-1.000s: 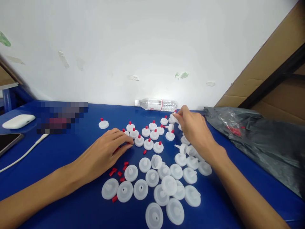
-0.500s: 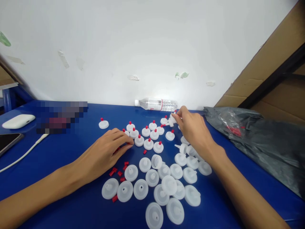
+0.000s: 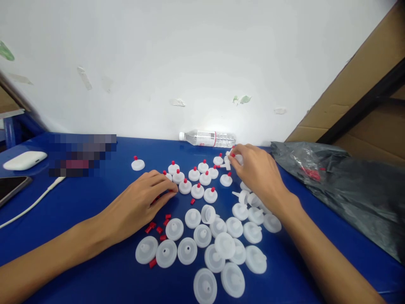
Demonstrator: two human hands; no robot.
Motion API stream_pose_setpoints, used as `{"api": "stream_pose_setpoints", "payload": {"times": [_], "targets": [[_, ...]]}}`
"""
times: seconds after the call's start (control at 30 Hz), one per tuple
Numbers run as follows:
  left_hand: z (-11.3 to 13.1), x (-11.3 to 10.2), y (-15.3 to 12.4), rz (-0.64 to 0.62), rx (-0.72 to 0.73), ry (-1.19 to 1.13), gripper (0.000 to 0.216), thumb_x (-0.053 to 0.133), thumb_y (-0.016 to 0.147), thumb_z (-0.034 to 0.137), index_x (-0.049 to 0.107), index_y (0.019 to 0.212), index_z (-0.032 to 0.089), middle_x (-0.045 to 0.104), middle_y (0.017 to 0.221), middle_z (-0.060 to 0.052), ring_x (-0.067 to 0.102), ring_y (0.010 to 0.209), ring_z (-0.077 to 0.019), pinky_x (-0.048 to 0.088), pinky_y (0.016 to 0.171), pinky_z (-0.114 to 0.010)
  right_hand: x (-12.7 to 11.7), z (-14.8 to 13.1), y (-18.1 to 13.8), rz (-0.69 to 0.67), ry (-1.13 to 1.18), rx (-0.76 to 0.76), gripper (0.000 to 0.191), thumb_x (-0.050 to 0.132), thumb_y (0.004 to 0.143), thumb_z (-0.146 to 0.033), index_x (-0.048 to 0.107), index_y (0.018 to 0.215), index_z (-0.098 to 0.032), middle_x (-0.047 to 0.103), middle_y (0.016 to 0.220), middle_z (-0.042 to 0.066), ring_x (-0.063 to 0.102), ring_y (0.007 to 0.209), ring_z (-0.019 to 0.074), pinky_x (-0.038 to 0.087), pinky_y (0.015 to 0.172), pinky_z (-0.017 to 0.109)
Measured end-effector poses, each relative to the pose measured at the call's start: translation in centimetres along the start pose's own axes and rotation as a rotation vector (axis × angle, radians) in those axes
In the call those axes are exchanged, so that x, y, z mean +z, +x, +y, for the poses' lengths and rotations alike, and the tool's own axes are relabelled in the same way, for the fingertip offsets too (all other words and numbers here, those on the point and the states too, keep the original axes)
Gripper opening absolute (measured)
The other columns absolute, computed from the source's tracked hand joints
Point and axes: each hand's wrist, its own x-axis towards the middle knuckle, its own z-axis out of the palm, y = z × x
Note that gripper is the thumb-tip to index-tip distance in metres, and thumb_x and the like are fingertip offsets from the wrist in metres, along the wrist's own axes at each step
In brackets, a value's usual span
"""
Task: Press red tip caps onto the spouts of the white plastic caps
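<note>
My left hand (image 3: 147, 192) rests on the blue table, thumb and index finger pinched together. A trace of red shows at the fingertips, but what they hold is hidden. Farther right, my right hand (image 3: 257, 169) has its fingers closed on a white spout lid (image 3: 239, 159), mostly covered by the fingers. Small white pieces (image 3: 227, 162) lie under its fingertips. Between the hands stand several white lids with red tips (image 3: 197, 192). Loose red caps (image 3: 159, 230) lie below my left hand. Several translucent spout lids without red tips (image 3: 187, 251) spread over the front.
A clear bottle (image 3: 207, 138) lies along the white wall. At right are a dark plastic bag (image 3: 341, 185) and cardboard (image 3: 335, 97). On the left sit a white case (image 3: 25, 160), a phone (image 3: 12, 188) and a white cable (image 3: 34, 207). One red-tipped lid (image 3: 138, 164) stands apart.
My right hand has lowered and turned slightly, bringing the white lid down near the small white pieces. My left hand has stayed in place.
</note>
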Motion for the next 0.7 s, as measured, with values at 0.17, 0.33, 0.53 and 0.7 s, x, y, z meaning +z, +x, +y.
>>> {"api": "stream_pose_setpoints", "payload": {"times": [0.17,0.33,0.53,0.7], "targets": [[-0.06,0.16,-0.08,-0.009,-0.009,-0.002,0.025,0.048,0.114,0.036,0.071,0.113,0.025,0.075,0.11,-0.004,0.065,0.103,-0.0227,0.054,0.09,-0.038,0.14,0.26,0.03,-0.045,-0.103,0.044,0.02,0.056,0.105,-0.026,0.075,0.107,-0.019,0.078,0.106,0.013,0.07,0.092,0.0288,0.03,0.063,0.034],[-0.06,0.15,-0.1,-0.01,-0.013,0.003,0.026,0.048,0.114,0.037,0.071,0.113,0.025,0.075,0.11,-0.005,0.065,0.102,-0.0228,0.054,0.09,-0.038,0.16,0.22,-0.08,-0.111,-0.156,0.048,0.02,0.057,0.104,-0.025,0.077,0.107,-0.019,0.079,0.099,0.011,0.071,0.09,0.0286,0.032,0.064,0.035],[0.03,0.16,-0.03,-0.009,-0.012,-0.001,0.026,0.047,0.114,0.036,0.071,0.113,0.025,0.075,0.11,-0.004,0.065,0.102,-0.0225,0.054,0.091,-0.039,0.14,0.03,-0.17,-0.169,-0.191,0.051,0.022,0.056,0.105,-0.024,0.077,0.112,-0.019,0.079,0.098,0.012,0.072,0.09,0.0282,0.035,0.066,0.034],[0.07,0.13,-0.15,-0.025,-0.018,0.0,0.026,0.047,0.114,0.036,0.071,0.113,0.025,0.075,0.111,-0.003,0.064,0.102,-0.0225,0.053,0.091,-0.038,0.23,-0.01,-0.11,-0.203,-0.19,0.054,0.02,0.056,0.103,-0.022,0.076,0.107,-0.021,0.079,0.092,0.009,0.072,0.088,0.0269,0.033,0.064,0.033]]}}
